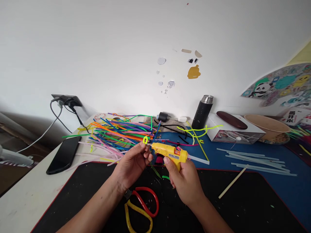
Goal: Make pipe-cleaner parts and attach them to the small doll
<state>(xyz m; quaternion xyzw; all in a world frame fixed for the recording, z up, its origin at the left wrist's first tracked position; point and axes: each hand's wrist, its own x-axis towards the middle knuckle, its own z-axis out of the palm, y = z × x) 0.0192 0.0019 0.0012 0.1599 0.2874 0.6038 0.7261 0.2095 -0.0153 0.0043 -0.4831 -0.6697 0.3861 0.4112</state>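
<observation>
My right hand (187, 179) is wrapped round a yellow hot glue gun (170, 153), with a clear glue stick (200, 159) poking out of its back end. The gun's nozzle points left, close to the fingertips of my left hand (132, 163). Pinched in those fingertips is a small yellow-green pipe cleaner loop (145, 140). Whether the nozzle touches the loop I cannot tell. Below my hands, on the black mat (97, 207), lie scissors with one red and one yellow handle (145, 200); my left wrist hides their blades.
Many coloured pipe cleaners (121, 131) are heaped behind my left hand. A black phone (64, 155) lies at left. At the back right stand a black flask (202, 111) and a white box (233, 132). Spare glue sticks (259, 160) and a wooden stick (232, 183) lie on the right.
</observation>
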